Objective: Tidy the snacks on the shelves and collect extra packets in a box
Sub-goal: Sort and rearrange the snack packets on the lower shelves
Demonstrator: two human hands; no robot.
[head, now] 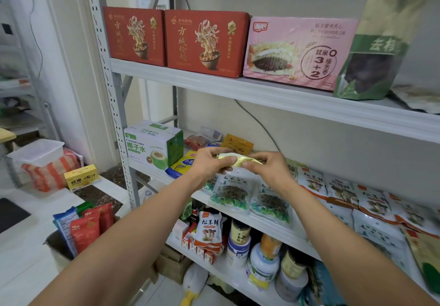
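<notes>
1. A grey metal rack (pixel 114 105) stands against a pale wall, and its shelves run off to the right.
2. Far down and to the left of the grip, a box (pixel 52 242) holds red packets (pixel 87 228) and blue ones standing upright.
3. Up from the box, and well left of the grip, sits a small yellow carton (pixel 81 178).
4. Just left of the grip, a white-and-green coconut water carton (pixel 152 146) stands on the middle shelf. A blue-and-yellow bag (pixel 179 166) lies between it and the nearer wrist.
5. The left hand (pixel 209 162) has its fingers and thumb curled, pinching the left end of a yellow packet (pixel 232 158).
6. That packet is held up between both hands, over the front of the middle shelf (it is glossy and crumpled, and its print cannot be read).
7. The right hand (pixel 266 166) pinches the packet's right end in the same way.
8. Directly under the grip, green-and-white packets (pixel 231 195) lie flat at the shelf's front edge. Behind the grip an orange pouch (pixel 238 143) stands upright.
9. To the right of the grip, mushroom packets (pixel 342 191) overlap in a row.
10. Above the grip, on the upper shelf, are two red cartons (pixel 206 43), then a pink carton (pixel 297 53), then a green pouch (pixel 371 67).
11. Below the grip, to the right, jars (pixel 240 241) crowd the lower shelf.
</notes>
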